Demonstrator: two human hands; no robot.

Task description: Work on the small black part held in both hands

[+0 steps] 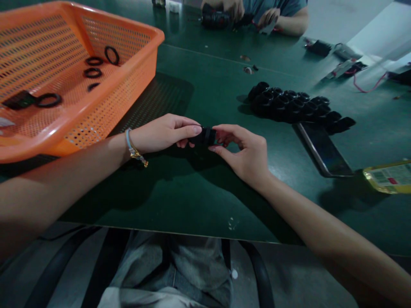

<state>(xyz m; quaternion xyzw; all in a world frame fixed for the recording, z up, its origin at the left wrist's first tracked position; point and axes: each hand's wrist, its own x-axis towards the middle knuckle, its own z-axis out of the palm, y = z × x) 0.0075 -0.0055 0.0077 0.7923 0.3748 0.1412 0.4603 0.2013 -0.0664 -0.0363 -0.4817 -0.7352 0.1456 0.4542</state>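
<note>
Between my two hands, a short black cylindrical part (205, 137) with a raised band lies on its side just over the green table. My left hand (171, 130) is closed on its left end, thumb along the top. At the other end, the thumb and fingertips of my right hand (244, 149) pinch the rim. To the left, an orange perforated basket (128, 94) holds several loose black rings (93, 72) and a dark cylindrical piece (19, 100). Several similar black cylindrical parts (289, 102) stand grouped in rows to the right.
A phone (324, 149) lies beside the grouped parts, with a yellow package (390, 177) at the right edge. Across the table (205, 64), a co-worker's hands (234, 8) handle a dark tool (215, 18). Wired parts (345, 68) sit at the far right.
</note>
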